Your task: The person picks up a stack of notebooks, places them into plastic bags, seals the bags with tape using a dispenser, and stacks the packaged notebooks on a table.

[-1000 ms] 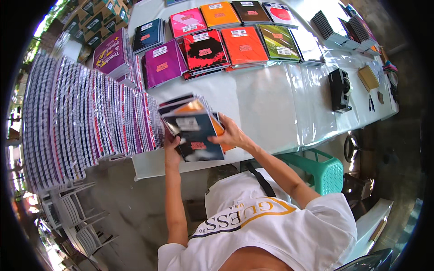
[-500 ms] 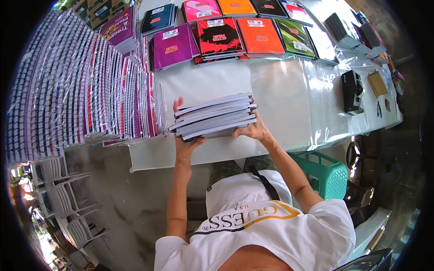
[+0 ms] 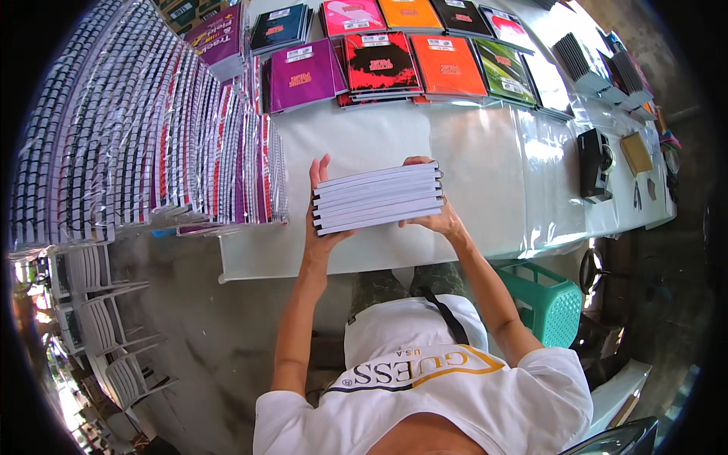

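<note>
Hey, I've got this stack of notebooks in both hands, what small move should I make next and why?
Perhaps tap the notebook stack lightly on the white table: your left hand and right hand hold opposite ends, and the page edges facing the camera look nearly flush, so a gentle tap might finish squaring them.

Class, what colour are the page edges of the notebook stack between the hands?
The notebook stack's page edges are white, shown best in the head view.
</note>
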`<state>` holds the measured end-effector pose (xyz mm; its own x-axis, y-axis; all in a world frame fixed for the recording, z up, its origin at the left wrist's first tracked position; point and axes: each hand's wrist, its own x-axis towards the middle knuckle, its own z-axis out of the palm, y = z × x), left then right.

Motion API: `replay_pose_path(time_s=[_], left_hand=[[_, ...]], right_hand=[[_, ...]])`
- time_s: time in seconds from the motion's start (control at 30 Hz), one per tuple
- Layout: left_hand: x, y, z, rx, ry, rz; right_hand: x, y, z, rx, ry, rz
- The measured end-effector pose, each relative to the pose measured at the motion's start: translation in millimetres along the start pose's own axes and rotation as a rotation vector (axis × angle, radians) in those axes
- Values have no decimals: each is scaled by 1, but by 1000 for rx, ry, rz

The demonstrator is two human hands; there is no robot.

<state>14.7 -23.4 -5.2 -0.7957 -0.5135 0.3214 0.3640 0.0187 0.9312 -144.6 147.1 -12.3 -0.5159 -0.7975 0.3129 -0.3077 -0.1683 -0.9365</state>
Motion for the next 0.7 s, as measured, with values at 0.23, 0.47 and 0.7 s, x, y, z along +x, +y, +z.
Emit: replay_pose_path(time_s=[0.23, 0.47, 0.7], left_hand=[[1, 9, -10, 71, -28, -123], [-18, 11, -54, 361, -64, -280], [-4, 20, -51, 358, -127, -388]], right_hand=[[7, -5, -18, -252, -109, 60], [11, -9, -27, -344, -188, 53], [16, -1, -29, -364, -276, 33]])
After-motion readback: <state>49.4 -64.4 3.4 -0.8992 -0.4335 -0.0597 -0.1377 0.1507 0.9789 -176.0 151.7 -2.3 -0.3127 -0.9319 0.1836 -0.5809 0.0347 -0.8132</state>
